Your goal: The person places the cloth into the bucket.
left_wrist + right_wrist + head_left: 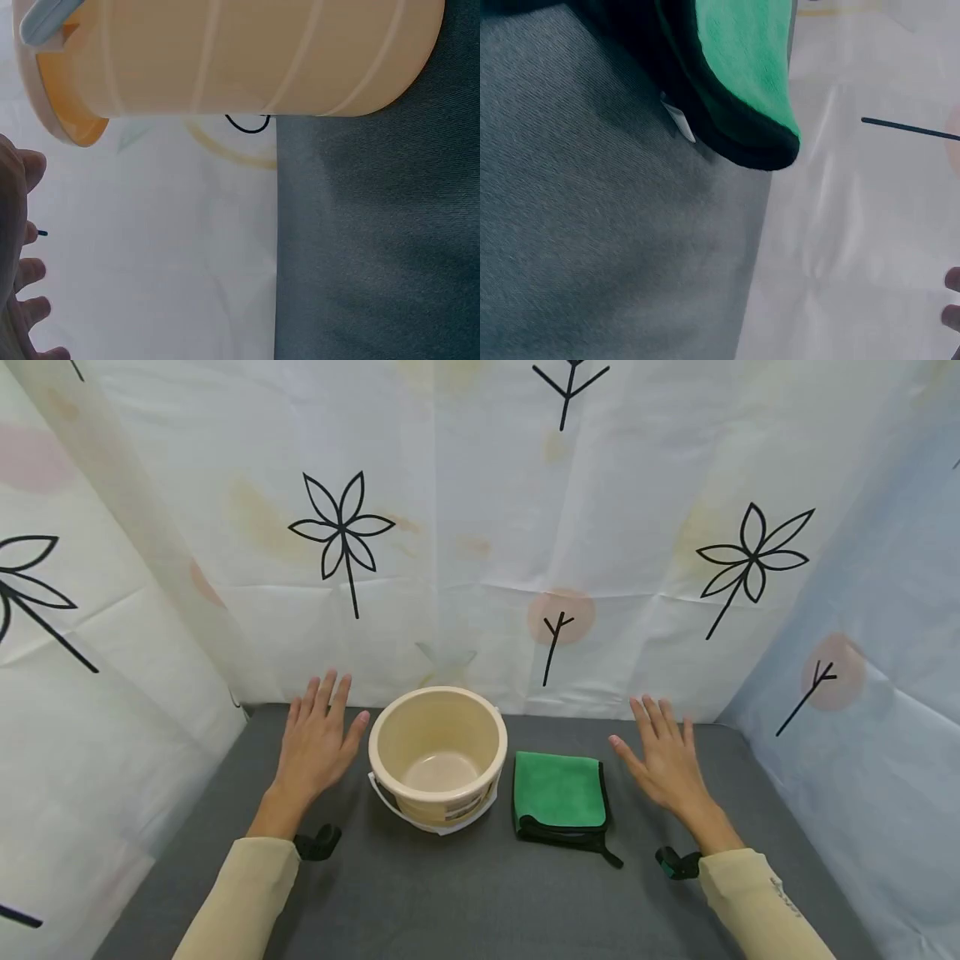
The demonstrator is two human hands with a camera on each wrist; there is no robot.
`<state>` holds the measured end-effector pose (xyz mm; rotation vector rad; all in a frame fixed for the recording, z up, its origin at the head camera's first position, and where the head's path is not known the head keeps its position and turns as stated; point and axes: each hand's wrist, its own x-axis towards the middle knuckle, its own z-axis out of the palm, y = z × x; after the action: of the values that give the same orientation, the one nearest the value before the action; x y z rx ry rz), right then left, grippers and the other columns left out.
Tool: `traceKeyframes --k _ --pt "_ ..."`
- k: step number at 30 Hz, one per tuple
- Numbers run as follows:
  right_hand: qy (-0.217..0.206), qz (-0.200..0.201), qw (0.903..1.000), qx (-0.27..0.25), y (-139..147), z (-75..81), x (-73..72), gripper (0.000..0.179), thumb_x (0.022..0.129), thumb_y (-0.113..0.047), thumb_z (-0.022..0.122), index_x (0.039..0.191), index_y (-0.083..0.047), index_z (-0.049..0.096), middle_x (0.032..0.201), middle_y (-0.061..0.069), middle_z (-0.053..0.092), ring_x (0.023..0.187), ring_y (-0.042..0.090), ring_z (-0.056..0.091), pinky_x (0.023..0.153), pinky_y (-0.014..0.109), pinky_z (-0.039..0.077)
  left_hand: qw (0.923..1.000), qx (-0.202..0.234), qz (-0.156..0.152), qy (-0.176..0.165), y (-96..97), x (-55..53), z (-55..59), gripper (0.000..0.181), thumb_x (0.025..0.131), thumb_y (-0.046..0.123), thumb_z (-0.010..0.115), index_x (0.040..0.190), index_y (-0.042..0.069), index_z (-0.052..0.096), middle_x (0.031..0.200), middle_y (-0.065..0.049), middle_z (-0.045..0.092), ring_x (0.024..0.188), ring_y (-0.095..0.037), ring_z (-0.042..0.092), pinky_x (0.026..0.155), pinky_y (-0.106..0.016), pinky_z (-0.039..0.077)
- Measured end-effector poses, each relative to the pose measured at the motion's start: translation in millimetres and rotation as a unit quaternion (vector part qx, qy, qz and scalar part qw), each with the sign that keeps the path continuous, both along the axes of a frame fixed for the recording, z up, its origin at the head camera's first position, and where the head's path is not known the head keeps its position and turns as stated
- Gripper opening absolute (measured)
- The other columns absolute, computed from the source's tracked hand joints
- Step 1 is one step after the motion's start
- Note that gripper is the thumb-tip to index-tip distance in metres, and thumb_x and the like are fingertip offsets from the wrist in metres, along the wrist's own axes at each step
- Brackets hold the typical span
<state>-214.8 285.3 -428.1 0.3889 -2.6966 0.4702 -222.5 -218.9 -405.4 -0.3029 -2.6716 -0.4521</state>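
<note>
A cream plastic bucket [437, 789] stands upright on the grey table, its white handle [442, 828] hanging down over the near side. To its right lies a folded green cloth [560, 789] with black edging and a small black loop. My left hand [313, 752] is held palm down just left of the bucket, fingers straight and spread, holding nothing. On the other side my right hand [663, 764] is spread in the same way, right of the cloth and apart from it. In the left wrist view the bucket's ribbed wall [247, 56] fills the top.
The grey table [480, 902] runs back to a white curtain [480, 527] printed with black flowers and twigs. More curtain hangs along the left and right sides. Each wrist wears a black strap [318, 843]. A small white tag [678, 120] sticks out of the cloth.
</note>
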Motion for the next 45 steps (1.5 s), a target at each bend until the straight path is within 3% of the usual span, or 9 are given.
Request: traceKeyframes --k 5,10,13,16,20,27,31,37,45 --pt "-0.026 0.025 0.9984 -0.044 -5.8 -9.2 3.8 0.07 0.104 -0.038 0.057 0.156 0.001 0.033 0.154 0.03 0.035 0.142 0.051 0.03 0.112 0.072 0.019 0.9992 0.036 -0.013 0.012 2.9 2.0 -3.2 0.064 0.108 0.038 0.046 0.157 -0.002 0.033 0.156 -0.029 0.034 0.144 -0.049 0.03 0.114 -0.065 0.025" --pt "-0.104 0.039 0.9886 -0.101 -15.6 -22.2 10.0 0.067 0.105 -0.036 0.057 0.156 0.001 0.033 0.15 0.031 0.039 0.135 0.052 0.039 0.101 0.071 0.036 0.9868 0.151 -0.038 -0.047 8.4 6.0 -6.6 0.064 0.108 0.039 0.047 0.157 0.0 0.033 0.154 -0.029 0.038 0.141 -0.049 0.035 0.108 -0.068 0.032" --pt "-0.153 0.039 0.9767 -0.145 -23.3 -29.0 11.3 0.071 0.104 -0.038 0.06 0.156 0.001 0.032 0.151 0.03 0.04 0.135 0.05 0.041 0.101 0.068 0.04 0.9629 0.246 -0.06 -0.094 14.4 6.2 -9.7 0.064 0.108 0.037 0.047 0.158 0.0 0.031 0.156 -0.026 0.037 0.143 -0.046 0.034 0.111 -0.064 0.032" --pt "-0.197 0.034 0.9636 -0.177 -30.4 -35.2 10.6 0.078 0.101 -0.04 0.064 0.158 0.001 0.029 0.152 0.03 0.04 0.134 0.049 0.044 0.1 0.064 0.044 0.9304 0.335 -0.082 -0.124 21.9 4.9 -14.0 0.063 0.108 0.031 0.049 0.157 -0.002 0.031 0.156 -0.025 0.038 0.143 -0.043 0.037 0.112 -0.059 0.034" --pt "-0.24 0.026 0.9504 -0.196 -35.7 -43.9 7.3 0.085 0.097 -0.041 0.069 0.158 0.002 0.027 0.154 0.029 0.039 0.133 0.05 0.044 0.099 0.063 0.045 0.8969 0.404 -0.109 -0.142 31.4 3.7 -21.0 0.059 0.108 0.022 0.051 0.157 -0.005 0.031 0.156 -0.026 0.038 0.141 -0.041 0.041 0.11 -0.052 0.041" --pt "-0.285 0.0 0.9391 -0.192 -35.1 -58.7 -0.2 0.085 0.094 -0.039 0.073 0.154 0.006 0.034 0.154 0.035 0.034 0.138 0.054 0.035 0.103 0.067 0.039 0.8642 0.466 -0.118 -0.149 39.9 3.6 -29.8 0.053 0.107 0.015 0.052 0.155 -0.002 0.037 0.151 -0.027 0.044 0.129 -0.039 0.052 0.091 -0.026 0.054" --pt "-0.271 -0.008 0.9398 -0.208 -33.9 -64.4 -2.7 0.072 0.092 -0.026 0.077 0.145 0.01 0.045 0.139 0.035 0.049 0.122 0.05 0.051 0.093 0.059 0.049 0.8576 0.48 -0.117 -0.144 40.7 3.2 -31.9 0.051 0.108 0.013 0.051 0.155 -0.002 0.037 0.152 -0.026 0.043 0.133 -0.038 0.049 0.093 -0.024 0.052" --pt "-0.231 0.003 0.9396 -0.253 -36.6 -61.4 -3.0 0.044 0.091 -0.011 0.078 0.127 0.009 0.063 0.11 0.021 0.068 0.095 0.032 0.067 0.071 0.039 0.058 0.8517 0.489 -0.116 -0.148 42.5 2.7 -32.3 0.052 0.108 0.011 0.05 0.156 -0.001 0.035 0.154 -0.025 0.041 0.135 -0.038 0.047 0.093 -0.023 0.052" --pt "-0.171 0.05 0.928 -0.328 -41.1 -21.1 11.1 0.031 0.091 -0.006 0.077 0.119 0.004 0.069 0.11 0.019 0.069 0.099 0.028 0.066 0.076 0.035 0.059 0.8466 0.498 -0.114 -0.15 44.3 2.5 -32.1 0.052 0.108 0.008 0.049 0.156 -0.002 0.034 0.154 -0.027 0.04 0.136 -0.038 0.045 0.091 -0.016 0.05"
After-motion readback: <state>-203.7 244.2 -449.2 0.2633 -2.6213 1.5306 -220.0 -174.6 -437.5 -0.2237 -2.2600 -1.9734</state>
